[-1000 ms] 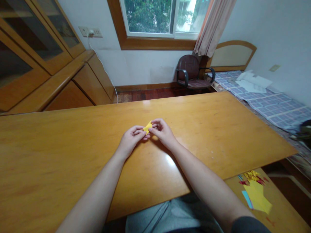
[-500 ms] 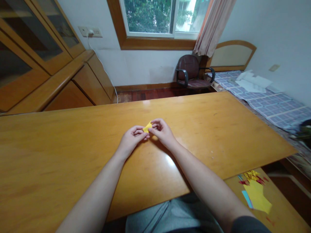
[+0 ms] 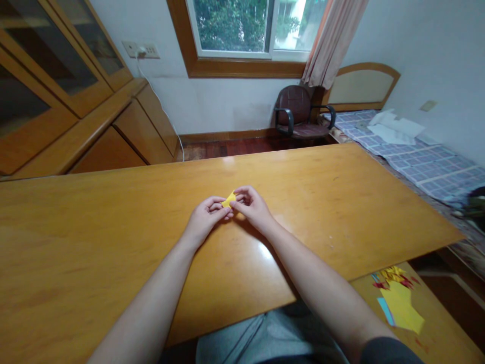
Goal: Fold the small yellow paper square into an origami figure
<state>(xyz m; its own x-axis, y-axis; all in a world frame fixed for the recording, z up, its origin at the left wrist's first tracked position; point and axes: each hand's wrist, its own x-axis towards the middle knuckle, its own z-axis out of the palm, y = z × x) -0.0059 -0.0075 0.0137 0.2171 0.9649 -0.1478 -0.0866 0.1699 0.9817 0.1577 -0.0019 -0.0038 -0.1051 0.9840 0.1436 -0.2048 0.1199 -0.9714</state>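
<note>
A small folded piece of yellow paper (image 3: 229, 200) is held between my two hands, above the middle of the wooden table (image 3: 113, 242). My left hand (image 3: 207, 216) pinches its left and lower side, thumb on the near face. On its right side, my right hand (image 3: 253, 206) grips it with the thumb in front and the fingers curled behind. The fingers cover part of the paper, so its full shape cannot be made out.
At lower right, a lower surface bears yellow paper sheets (image 3: 403, 306), a light blue sheet (image 3: 385, 310) and a pile of small yellow and red paper pieces (image 3: 394, 274). Beyond the table stand an armchair (image 3: 297, 111), a bed (image 3: 435, 151) and a cabinet (image 3: 94, 131).
The right hand and the yellow paper have shifted very slightly to the left. Otherwise the hold looks the same.
</note>
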